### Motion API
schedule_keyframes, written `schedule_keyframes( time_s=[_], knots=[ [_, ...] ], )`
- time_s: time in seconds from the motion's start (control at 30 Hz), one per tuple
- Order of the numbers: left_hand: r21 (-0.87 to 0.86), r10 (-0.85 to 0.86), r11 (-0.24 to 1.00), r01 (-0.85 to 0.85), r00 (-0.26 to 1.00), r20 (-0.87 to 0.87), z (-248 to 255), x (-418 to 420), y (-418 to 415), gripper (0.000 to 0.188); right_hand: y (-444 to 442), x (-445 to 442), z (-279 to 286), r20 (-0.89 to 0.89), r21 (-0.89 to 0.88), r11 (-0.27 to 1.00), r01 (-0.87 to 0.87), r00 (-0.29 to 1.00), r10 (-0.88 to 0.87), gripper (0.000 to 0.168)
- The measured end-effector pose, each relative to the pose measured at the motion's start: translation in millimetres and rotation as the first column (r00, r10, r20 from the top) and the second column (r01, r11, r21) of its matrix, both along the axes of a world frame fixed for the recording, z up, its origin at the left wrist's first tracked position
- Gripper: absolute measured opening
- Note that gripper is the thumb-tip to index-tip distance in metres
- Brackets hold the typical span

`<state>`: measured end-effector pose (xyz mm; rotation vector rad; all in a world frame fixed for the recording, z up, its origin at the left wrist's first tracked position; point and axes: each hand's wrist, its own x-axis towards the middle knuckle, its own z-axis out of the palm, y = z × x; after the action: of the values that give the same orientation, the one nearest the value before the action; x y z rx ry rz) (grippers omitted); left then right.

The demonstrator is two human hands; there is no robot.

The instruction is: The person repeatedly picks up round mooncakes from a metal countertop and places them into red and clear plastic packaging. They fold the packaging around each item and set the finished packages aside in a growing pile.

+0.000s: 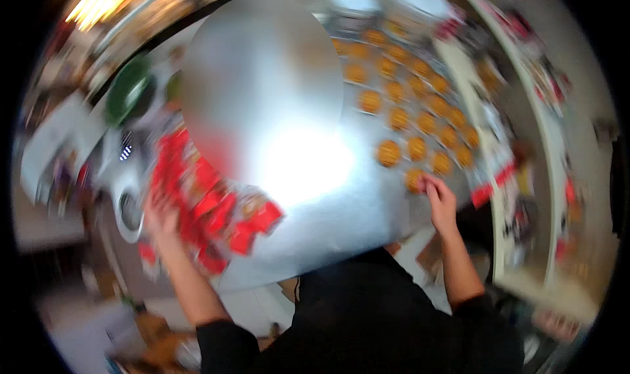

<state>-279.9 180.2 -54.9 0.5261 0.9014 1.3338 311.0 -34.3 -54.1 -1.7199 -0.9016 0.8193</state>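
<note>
Round golden-brown pastries, resembling mooncakes, stand in rows on the metal tabletop. My right hand has its thumb and fingers closed at the edge of the nearest pastry. Another pastry sits just beyond it. To the left, a heap of red and clear printed packets spreads over the table. My left hand is at the left side of this heap, smeared by motion. Whether its fingers grip a packet cannot be made out.
A grey-white device with a ring-shaped end stands left of my left hand. Behind it is a green basin. White-lidded tubs stand at the back. Shelving runs along the right. A round blurred patch hides the table's far middle.
</note>
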Motion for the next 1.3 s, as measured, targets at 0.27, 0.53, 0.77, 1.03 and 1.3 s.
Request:
schedule_keyframes(
  time_s=[0.27, 0.53, 0.77, 1.03, 1.3],
  knots=[
    [-0.150, -0.295, 0.951, 0.270, 0.937, -0.185, 43.6, 238.5, -81.4, 0.021, -97.7, 201.5, -81.3, 0.868, -0.037, 0.871, 0.491, 0.447, -0.215, 0.045],
    [-0.277, -0.649, 0.760, 0.588, 0.706, -0.284, 21.3, 357.9, -162.7, 0.025, -94.4, 229.6, -142.1, 0.874, -0.061, 0.818, 0.572, 0.426, -0.233, 0.039],
    [-0.259, -0.724, 0.687, 0.679, 0.614, -0.314, 11.3, 377.1, -173.9, 0.027, -85.9, 227.7, -70.3, 0.534, -0.003, 0.636, 0.772, 0.539, -0.652, 0.029],
    [-0.067, -0.662, 0.744, 0.665, 0.720, -0.209, 29.0, 419.5, -181.6, 0.060, -7.3, -54.6, 49.8, 0.484, 0.033, 0.855, -0.517, 0.757, 0.439, 0.050],
    [-0.289, -0.112, 0.949, 0.129, 0.991, 0.076, 10.1, 334.5, -156.2, 0.030, 77.2, -110.9, 23.3, -0.187, 0.195, 0.471, -0.860, 0.439, 0.879, 0.059]
  ],
)
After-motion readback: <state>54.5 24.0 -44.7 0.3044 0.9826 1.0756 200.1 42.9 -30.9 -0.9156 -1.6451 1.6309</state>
